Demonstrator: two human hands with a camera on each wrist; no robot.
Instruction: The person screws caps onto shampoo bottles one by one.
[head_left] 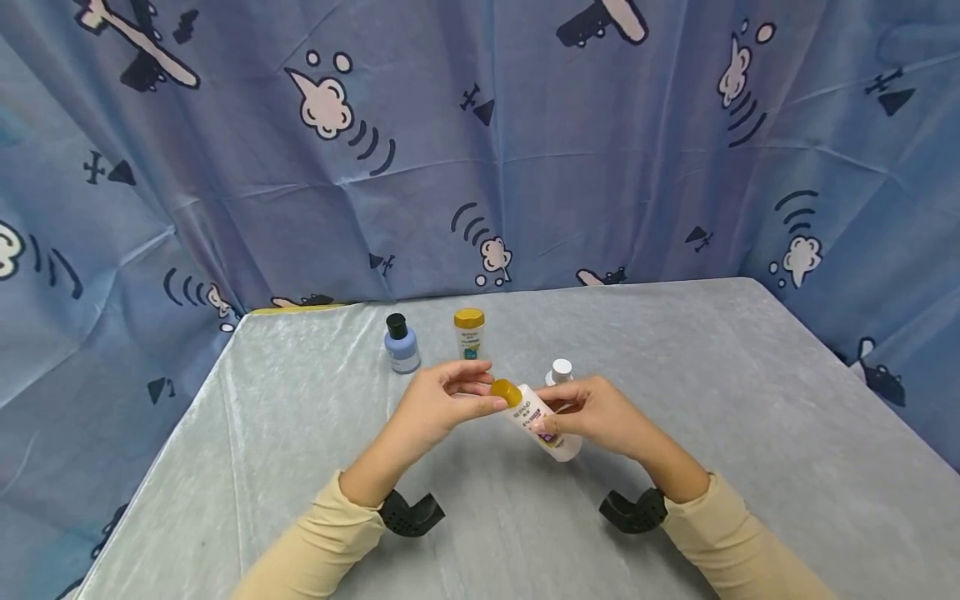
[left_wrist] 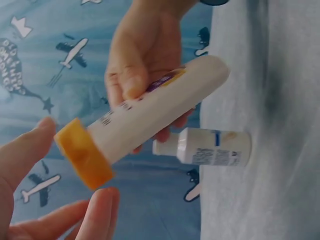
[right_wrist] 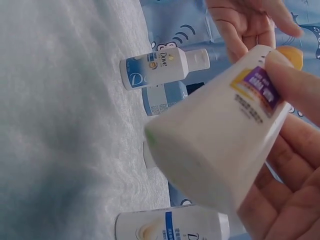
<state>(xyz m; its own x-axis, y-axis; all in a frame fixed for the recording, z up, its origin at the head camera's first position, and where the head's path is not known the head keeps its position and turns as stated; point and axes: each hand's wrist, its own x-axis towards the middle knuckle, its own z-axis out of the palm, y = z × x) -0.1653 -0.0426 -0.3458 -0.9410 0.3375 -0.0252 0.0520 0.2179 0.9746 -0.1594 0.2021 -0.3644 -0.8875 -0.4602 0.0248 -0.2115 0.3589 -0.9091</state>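
Note:
A white bottle [head_left: 531,413] with a yellow cap [left_wrist: 85,153] and a purple label is held tilted above the table, cap toward the left hand. My right hand [head_left: 600,415] grips its body, thumb on the label side and fingers behind. Around the cap, my left hand [head_left: 442,400] spreads its thumb and fingers, with small gaps to the cap in the left wrist view. Whether any fingertip touches it is hard to tell. Just behind the right hand stands a white-capped bottle [head_left: 561,370], mostly hidden in the head view.
A blue bottle [head_left: 403,350] with a black cap and another yellow-capped bottle [head_left: 469,333] stand beyond the left hand. Dove bottles [right_wrist: 159,67] show in the right wrist view. A grey cloth covers the table [head_left: 315,500]; a blue patterned curtain [head_left: 420,150] hangs behind.

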